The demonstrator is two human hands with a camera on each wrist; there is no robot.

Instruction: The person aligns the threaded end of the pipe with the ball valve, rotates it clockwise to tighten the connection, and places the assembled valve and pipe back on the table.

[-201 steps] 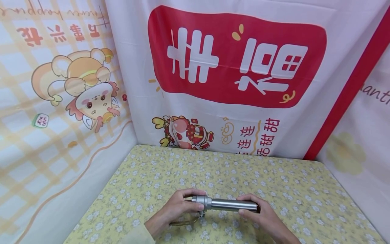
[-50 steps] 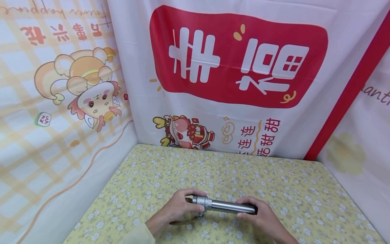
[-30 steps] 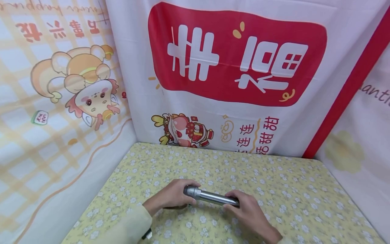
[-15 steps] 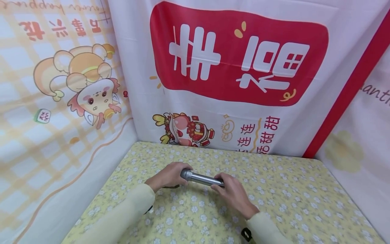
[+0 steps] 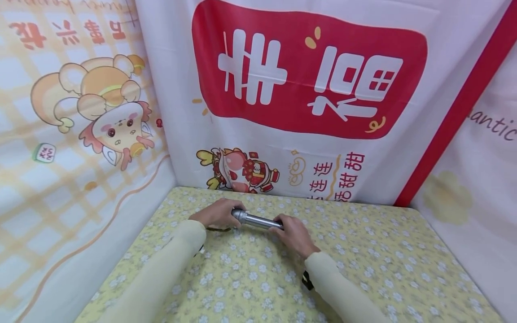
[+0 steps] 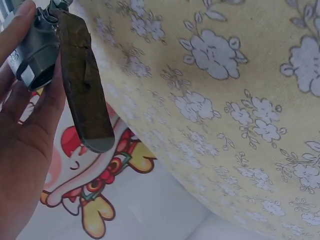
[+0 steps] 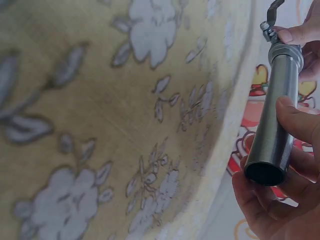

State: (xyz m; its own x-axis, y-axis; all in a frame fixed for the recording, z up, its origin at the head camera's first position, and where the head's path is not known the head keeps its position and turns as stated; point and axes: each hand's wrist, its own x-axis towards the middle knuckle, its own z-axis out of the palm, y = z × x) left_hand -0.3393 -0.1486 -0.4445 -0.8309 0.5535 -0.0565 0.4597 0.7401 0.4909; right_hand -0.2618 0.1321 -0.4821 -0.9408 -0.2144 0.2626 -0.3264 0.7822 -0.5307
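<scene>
A ball valve (image 5: 238, 216) of grey metal and a straight steel pipe (image 5: 260, 221) are joined end to end. My left hand (image 5: 219, 212) grips the valve body, fingers over the far side. The valve's lever handle (image 6: 85, 82), wrapped in worn brown covering, sticks out past that hand in the left wrist view. On the other end, my right hand (image 5: 294, 233) holds the pipe with the thumb on one side and fingers curled on the other. In the right wrist view the pipe's open, dark end (image 7: 266, 173) faces the camera. The assembly is held over the far half of the table.
A yellow floral cloth (image 5: 363, 260) covers the table. A white printed curtain (image 5: 299, 170) hangs along its far edge, and a checked one (image 5: 93, 148) hangs on the left. Another pale curtain (image 5: 476, 188) borders the right side.
Both hands have carried the valve and pipe away from me and slightly left, toward the far edge. More of both sleeves shows now. Each hand keeps its grip.
</scene>
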